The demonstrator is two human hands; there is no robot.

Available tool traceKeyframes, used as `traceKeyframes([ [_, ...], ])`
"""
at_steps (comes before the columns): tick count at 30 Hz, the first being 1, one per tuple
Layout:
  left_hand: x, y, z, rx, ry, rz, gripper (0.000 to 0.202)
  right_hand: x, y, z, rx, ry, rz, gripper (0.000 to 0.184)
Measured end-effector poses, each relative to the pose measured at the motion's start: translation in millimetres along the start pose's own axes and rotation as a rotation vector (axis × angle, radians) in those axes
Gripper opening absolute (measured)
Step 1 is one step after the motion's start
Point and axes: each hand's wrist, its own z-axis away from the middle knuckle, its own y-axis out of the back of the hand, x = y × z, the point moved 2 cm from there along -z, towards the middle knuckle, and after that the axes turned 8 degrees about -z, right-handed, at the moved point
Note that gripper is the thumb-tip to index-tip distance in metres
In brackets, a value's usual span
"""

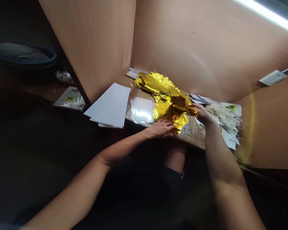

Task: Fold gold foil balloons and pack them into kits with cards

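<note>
A crumpled heap of shiny gold foil (164,95) lies on the wooden desk (194,132) in front of me. My left hand (161,128) rests palm down on the heap's near edge, its fingers pressed together on the foil. My right hand (201,113) pinches the foil's right edge, fingers closed on it. Both forearms reach in from the bottom of the view.
A stack of white sheets (110,107) overhangs the desk's left end. Clear plastic sleeves (142,110) lie next to the foil. Papers and a bundle of pale string-like items (224,119) sit at the right. Wooden partition walls enclose the desk. A power socket (272,77) is mounted at the right.
</note>
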Motion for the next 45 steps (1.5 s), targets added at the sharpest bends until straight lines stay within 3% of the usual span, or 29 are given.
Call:
traceKeyframes([
  [3, -1, -19.7, -2, -0.057, -0.001, -0.163, 0.058, -10, 17, -36, 0.019, -0.141, 0.031, 0.036],
  [8, -6, -35.1, 7, -0.072, -0.004, -0.264, 0.079, -27, 51, -102, 0.286, -0.131, 0.221, 0.024],
  [10, -7, -35.7, 8, -0.095, -0.004, -0.276, 0.081, -28, 54, -116, 0.399, -0.09, 0.302, 0.024],
  [13, -6, -32.8, 7, -0.121, 0.009, -0.272, 0.082, -13, 26, -106, 0.421, 0.011, 0.394, 0.031],
  [17, -3, -27.0, 7, -0.149, 0.021, -0.283, 0.081, 33, -48, -53, 0.183, 0.171, 0.478, 0.023],
  [18, -3, -25.9, 6, -0.157, 0.018, -0.288, 0.081, 43, -62, -44, 0.136, 0.258, 0.587, 0.023],
  [20, -2, -24.6, 6, -0.175, 0.01, -0.293, 0.081, 58, -73, -39, 0.13, 0.338, 0.715, 0.021],
  [22, -3, -25.2, 7, -0.185, 0.011, -0.294, 0.081, 60, -57, -55, 0.186, 0.332, 0.745, 0.025],
  [26, -5, -29.0, 9, -0.187, 0.027, -0.259, 0.084, 33, 19, -99, 0.389, 0.308, 0.683, 0.042],
  [28, -5, -28.2, 8, -0.164, 0.021, -0.202, 0.087, 16, 48, -100, 0.474, 0.352, 0.669, 0.047],
  [31, -5, -17.0, 1, 0.047, 0.094, -0.072, 0.085, 2, 48, -60, 0.335, 0.499, 0.665, 0.033],
  [33, -4, -6.1, -6, 0.265, 0.196, -0.047, 0.078, 3, 23, -13, 0.155, 0.659, 0.672, 0.021],
  [35, 2, -0.1, -13, 0.373, 0.225, -0.108, 0.071, 12, -9, 39, 0.029, 0.814, 0.664, 0.021],
  [37, 9, -3.0, -16, 0.326, 0.153, -0.198, 0.065, 26, -40, 85, -0.051, 0.886, 0.606, 0.025],
  [40, 17, -19.2, -5, 0.153, 0.059, -0.261, 0.051, 53, -75, 138, -0.133, 0.883, 0.458, 0.028],
  [43, 19, -33.9, 14, 0.02, 0.018, -0.202, 0.039, 74, -89, 166, -0.169, 0.805, 0.335, 0.031],
  [45, 17, -36.0, 19, -0.013, 0.047, -0.106, 0.034, 81, -86, 166, -0.157, 0.691, 0.236, 0.026],
])
